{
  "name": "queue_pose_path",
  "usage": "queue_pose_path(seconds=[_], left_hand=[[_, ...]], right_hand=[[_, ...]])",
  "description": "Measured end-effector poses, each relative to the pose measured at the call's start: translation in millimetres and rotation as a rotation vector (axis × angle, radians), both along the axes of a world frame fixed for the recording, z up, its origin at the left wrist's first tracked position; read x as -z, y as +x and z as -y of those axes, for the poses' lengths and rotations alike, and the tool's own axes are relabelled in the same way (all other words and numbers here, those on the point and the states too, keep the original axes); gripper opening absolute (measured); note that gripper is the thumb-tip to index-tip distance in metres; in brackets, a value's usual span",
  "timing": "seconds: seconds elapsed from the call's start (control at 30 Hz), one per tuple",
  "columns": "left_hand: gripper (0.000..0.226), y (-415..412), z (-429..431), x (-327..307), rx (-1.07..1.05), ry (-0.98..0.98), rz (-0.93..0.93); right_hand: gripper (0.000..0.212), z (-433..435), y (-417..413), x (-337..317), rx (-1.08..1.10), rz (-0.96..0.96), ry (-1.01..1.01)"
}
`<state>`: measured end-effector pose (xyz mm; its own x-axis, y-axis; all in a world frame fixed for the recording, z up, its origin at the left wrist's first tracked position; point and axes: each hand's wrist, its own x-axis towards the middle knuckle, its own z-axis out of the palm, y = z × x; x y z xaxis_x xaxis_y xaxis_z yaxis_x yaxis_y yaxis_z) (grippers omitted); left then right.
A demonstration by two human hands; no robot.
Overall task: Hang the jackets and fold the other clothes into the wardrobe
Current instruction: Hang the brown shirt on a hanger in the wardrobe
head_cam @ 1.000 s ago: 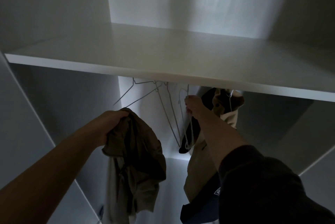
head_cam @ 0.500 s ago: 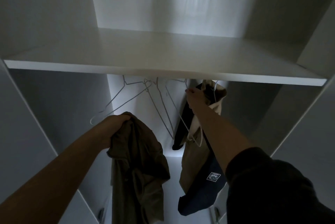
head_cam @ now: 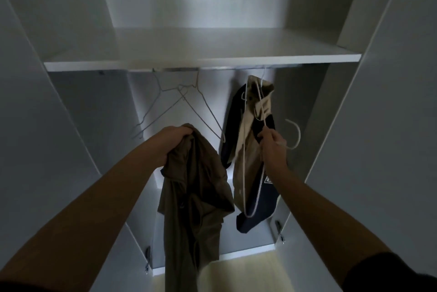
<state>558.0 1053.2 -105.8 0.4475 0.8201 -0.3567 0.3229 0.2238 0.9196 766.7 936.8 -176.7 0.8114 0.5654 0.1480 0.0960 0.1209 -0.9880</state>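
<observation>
First-person view, looking forward and down along two bare forearms into an open white wardrobe in dim light.

The left hand is clenched around the bunched top of an olive-brown cloth jacket. The jacket hangs limp from the fist in front of the wardrobe's lower opening, well below the rail and on no hanger. Its lower end runs past the bottom edge of the view.

The right hand is raised at about the same height, its fingers curled round a thin white wire hanger. The hanger's hook curves free in the air just to the right of the hand, and its long wire loop droops below the wrist.

Behind that loop a beige and navy jacket hangs on the right part of a metal rail. Whether the held hanger touches this jacket cannot be told.

The rail runs just under the front edge of a plain white shelf. On the left part of the rail hang several bare grey wire hangers, tilted and tangled together, well apart from both hands.

A strip of pale wooden floor shows below the wardrobe's base, and a dark sleeve covers the right upper arm at the lower right corner
</observation>
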Motion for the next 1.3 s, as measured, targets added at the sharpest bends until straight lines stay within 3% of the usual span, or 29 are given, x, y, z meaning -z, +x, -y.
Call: queue_pose_path(seconds=[0.1, 0.33, 0.53, 0.67, 0.83, 0.93, 1.03, 1.1, 1.3], left_hand=[[0.025, -6, 16, 1, 0.049, 0.032, -0.013], [0.026, 3, 55, 5, 0.083, -0.029, -0.008], [0.021, 25, 86, -11, 0.149, -0.06, 0.05], [0.025, 36, 94, -25, 0.158, -0.082, 0.137], [0.051, 44, 97, -41, 0.219, -0.088, 0.28], [0.037, 41, 93, -51, 0.186, -0.033, 0.291], [0.03, 32, 87, -53, 0.154, 0.013, 0.245], [0.029, 32, 87, -52, 0.178, 0.123, 0.199], [0.02, 31, 82, -47, 0.247, 0.638, -0.035]], right_hand=[[0.032, 50, -22, 3, -0.049, -0.033, 0.013], [0.043, 144, -70, -21, -0.099, -0.183, 0.362], [0.046, 166, -89, -48, -0.172, -0.201, 0.626], [0.049, 164, -84, -49, -0.176, -0.242, 0.655], [0.045, 175, -71, -24, -0.157, -0.246, 0.475], [0.04, 190, -65, 1, -0.184, -0.233, 0.296], [0.052, 206, -57, 15, -0.2, -0.082, 0.122], [0.059, 214, -53, 17, -0.233, -0.012, 0.002], [0.052, 229, -36, 9, -0.243, 0.168, -0.247]])
